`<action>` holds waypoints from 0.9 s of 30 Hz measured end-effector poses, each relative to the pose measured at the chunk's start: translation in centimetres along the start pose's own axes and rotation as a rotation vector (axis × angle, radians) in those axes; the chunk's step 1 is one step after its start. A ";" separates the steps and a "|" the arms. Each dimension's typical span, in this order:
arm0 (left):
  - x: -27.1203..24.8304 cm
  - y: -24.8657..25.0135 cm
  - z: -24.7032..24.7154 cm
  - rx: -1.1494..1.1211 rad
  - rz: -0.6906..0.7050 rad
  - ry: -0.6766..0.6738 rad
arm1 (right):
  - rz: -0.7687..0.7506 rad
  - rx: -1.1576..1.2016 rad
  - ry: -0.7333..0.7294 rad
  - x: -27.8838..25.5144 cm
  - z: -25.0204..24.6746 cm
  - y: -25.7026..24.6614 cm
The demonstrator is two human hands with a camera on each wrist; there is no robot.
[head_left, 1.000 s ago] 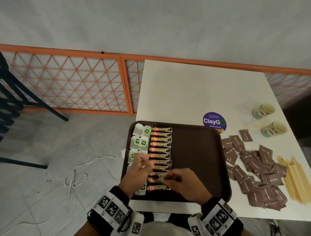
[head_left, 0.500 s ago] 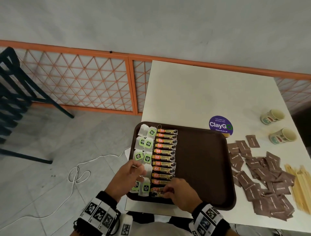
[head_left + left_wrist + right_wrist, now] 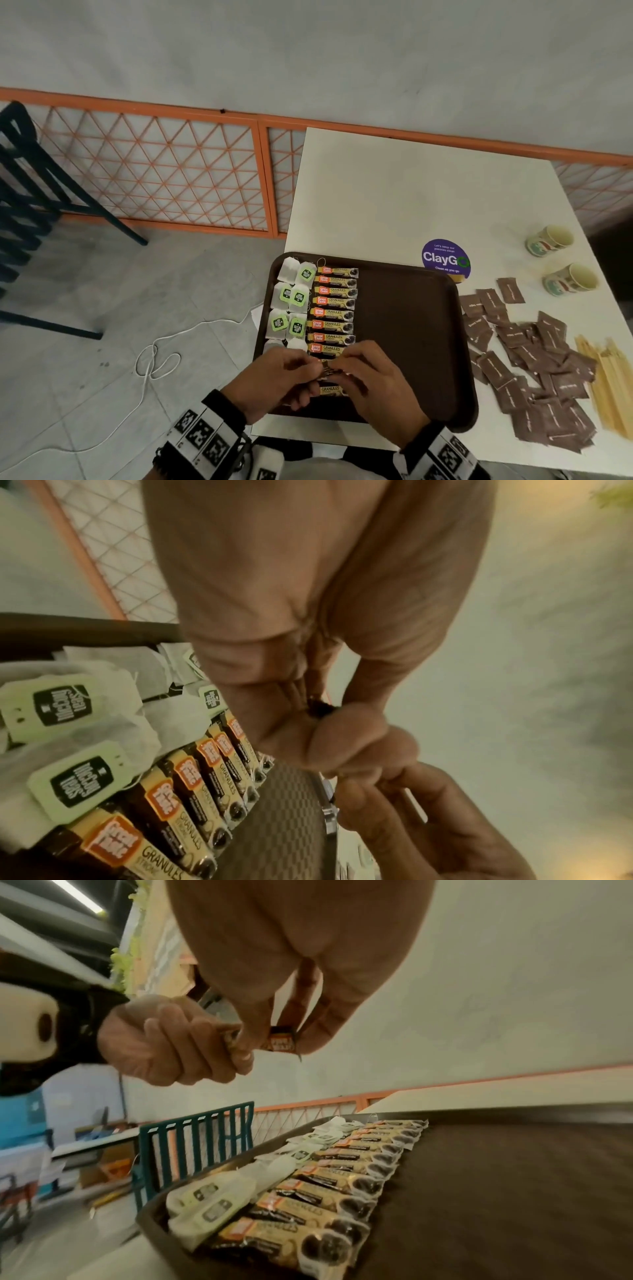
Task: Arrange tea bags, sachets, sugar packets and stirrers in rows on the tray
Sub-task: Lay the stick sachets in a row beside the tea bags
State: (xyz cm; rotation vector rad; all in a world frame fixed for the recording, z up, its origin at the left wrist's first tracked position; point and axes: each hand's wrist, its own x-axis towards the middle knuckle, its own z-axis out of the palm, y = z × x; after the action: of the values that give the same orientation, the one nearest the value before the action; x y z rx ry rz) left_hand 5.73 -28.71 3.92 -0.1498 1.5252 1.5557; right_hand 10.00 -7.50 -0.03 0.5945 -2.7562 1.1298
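I am holding one coffee sachet (image 3: pixel 279 1042) between both hands, raised just above the near end of the brown tray (image 3: pixel 411 329). My right hand (image 3: pixel 378 390) is pinching one end of it between thumb and fingers (image 3: pixel 316 1039), and my left hand (image 3: pixel 274 380) is curling its fingers around the other end; how much of the sachet is inside that fist I cannot tell, since the wrist view is blurred. On the tray, a row of sachets (image 3: pixel 334 308) is lying side by side along its left part, with the tea bags (image 3: pixel 291 298) sitting in pairs between that row and the tray's left rim. Right of the tray, on the bench (image 3: pixel 394 198), the brown sugar packets (image 3: pixel 534 370) are lying in a loose heap, and the wooden stirrers (image 3: pixel 609 380) are lying just beyond them.
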 end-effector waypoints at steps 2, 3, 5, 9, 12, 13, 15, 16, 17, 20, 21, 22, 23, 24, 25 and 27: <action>0.4 -0.2 -0.3 0.008 0.040 0.028 | 0.193 0.158 0.055 0.1 -0.4 -0.1; 0.4 -0.3 -0.4 0.026 0.054 0.029 | 0.269 0.210 0.079 0.2 -0.6 -0.1; 0.4 -0.6 -0.4 0.054 0.069 0.020 | 0.378 0.276 0.079 0.2 -0.8 -0.1; 0.4 -0.7 -0.3 0.046 0.086 0.005 | 0.518 0.435 0.008 0.4 -1.1 -0.2; 0.6 -0.7 0.0 0.055 0.107 0.036 | 0.580 0.563 -0.012 0.6 -1.6 -0.8; 0.7 -0.7 0.0 0.085 0.126 0.069 | 0.585 0.617 -0.001 0.7 -1.8 -1.0; 1.1 -0.9 0.1 0.182 0.196 0.152 | 0.586 0.756 0.019 0.7 -2.0 -1.1; 1.2 -1.0 0.2 0.219 0.239 0.190 | 0.579 0.808 0.031 0.6 -2.0 -1.0; 1.3 -1.1 0.2 0.233 0.278 0.222 | 0.565 0.835 0.048 0.5 -2.0 -1.0; 0.9 -0.9 -0.2 0.092 0.331 0.213 | 0.466 0.717 0.130 -0.1 -1.7 -0.6; 0.8 -0.7 -0.4 -0.022 0.325 0.177 | 0.412 0.665 0.139 -0.3 -1.6 -0.5; 0.6 -0.6 -0.7 -0.159 0.301 0.135 | 0.361 0.620 0.136 -0.4 -1.6 -0.5; 0.5 -0.5 -1.0 -0.291 0.265 0.098 | 0.328 0.585 0.125 -0.5 -1.5 -0.4; 0.4 -0.3 -1.1 -0.383 0.233 0.071 | 0.317 0.567 0.116 -0.5 -1.4 -0.3; 0.4 -0.3 -1.2 -0.410 0.208 0.070 | 0.317 0.563 0.106 -0.5 -1.3 -0.3; 0.3 0.0 -1.0 -0.280 0.177 0.122 | 0.339 0.558 0.099 -0.3 -1.3 -0.3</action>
State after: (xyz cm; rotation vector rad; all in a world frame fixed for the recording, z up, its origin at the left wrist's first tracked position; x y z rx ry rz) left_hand 5.07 -29.38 3.48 -0.2794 1.4376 1.9296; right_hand 10.36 -6.69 1.03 0.0968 -2.5026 1.9681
